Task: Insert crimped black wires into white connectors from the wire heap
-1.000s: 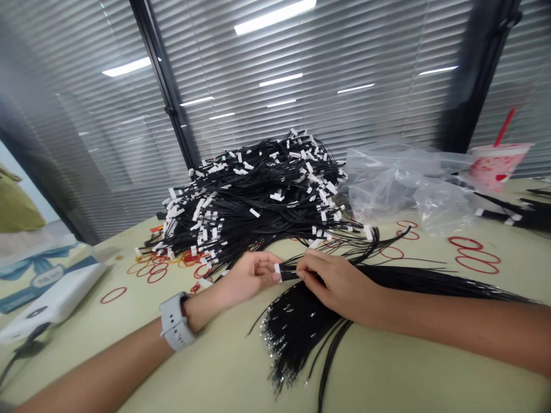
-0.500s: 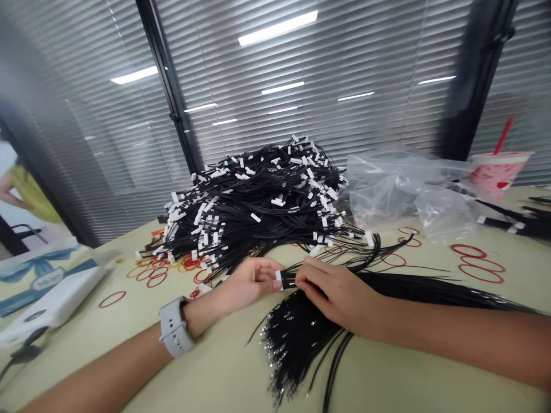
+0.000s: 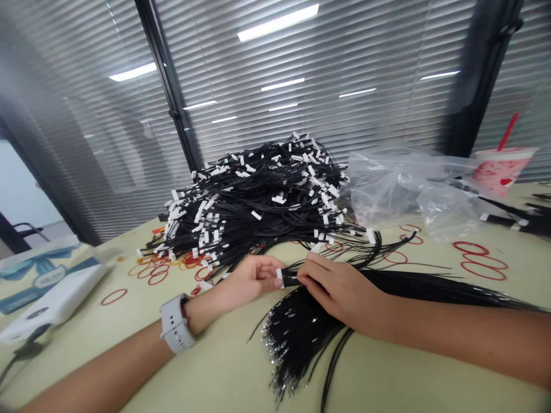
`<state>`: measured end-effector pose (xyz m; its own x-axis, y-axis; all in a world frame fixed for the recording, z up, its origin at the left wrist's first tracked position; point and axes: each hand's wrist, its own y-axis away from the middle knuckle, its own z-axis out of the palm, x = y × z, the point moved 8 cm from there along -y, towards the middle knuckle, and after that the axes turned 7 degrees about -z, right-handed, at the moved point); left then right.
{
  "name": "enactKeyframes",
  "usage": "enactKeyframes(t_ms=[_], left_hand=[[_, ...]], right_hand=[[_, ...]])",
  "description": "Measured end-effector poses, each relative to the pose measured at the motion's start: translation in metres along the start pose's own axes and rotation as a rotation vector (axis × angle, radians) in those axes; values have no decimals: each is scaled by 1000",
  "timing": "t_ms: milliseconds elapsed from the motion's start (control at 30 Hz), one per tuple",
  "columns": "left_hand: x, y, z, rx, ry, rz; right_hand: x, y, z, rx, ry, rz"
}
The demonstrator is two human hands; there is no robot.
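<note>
My left hand [image 3: 252, 278] pinches a white connector [image 3: 279, 277] at the end of a small bunch of black wires [image 3: 293, 279]. My right hand [image 3: 340, 295] grips those wires just beyond the connector, with its fingertips close to my left hand. Under and beyond it, a long bundle of black wires [image 3: 297, 338] fans out, with bare silver tips at its near end. Behind my hands rises a large heap of black wires [image 3: 258, 203] ending in white connectors. A grey smartwatch [image 3: 175, 324] sits on my left wrist.
Red rubber bands [image 3: 480, 261] lie on the pale green tabletop [image 3: 215, 355] on both sides. A clear plastic bag [image 3: 400, 192] and a pink cup with a red straw [image 3: 501, 171] stand at the back right. A white box [image 3: 55, 295] lies at the left.
Both hands stay in nearly the same grip on the connector and wires. The view has shifted only slightly, and the person seen beyond the glass at the left earlier is gone.
</note>
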<state>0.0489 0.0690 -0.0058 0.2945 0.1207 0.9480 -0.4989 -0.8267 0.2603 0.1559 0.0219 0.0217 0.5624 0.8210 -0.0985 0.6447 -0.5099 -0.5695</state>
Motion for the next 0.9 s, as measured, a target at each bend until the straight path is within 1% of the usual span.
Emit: enactKeyframes(t_ms=[133, 233, 600, 900], left_hand=[[-2, 0, -3, 25, 29, 2], [-3, 0, -3, 19, 39, -1], [-1, 0, 2, -11, 51, -17], [-1, 0, 0, 6, 64, -25]], right_hand=[[7, 1, 4, -39, 3, 72], [9, 0, 5, -54, -25, 99], [2, -1, 2, -61, -94, 35], [5, -1, 4, -88, -99, 88]])
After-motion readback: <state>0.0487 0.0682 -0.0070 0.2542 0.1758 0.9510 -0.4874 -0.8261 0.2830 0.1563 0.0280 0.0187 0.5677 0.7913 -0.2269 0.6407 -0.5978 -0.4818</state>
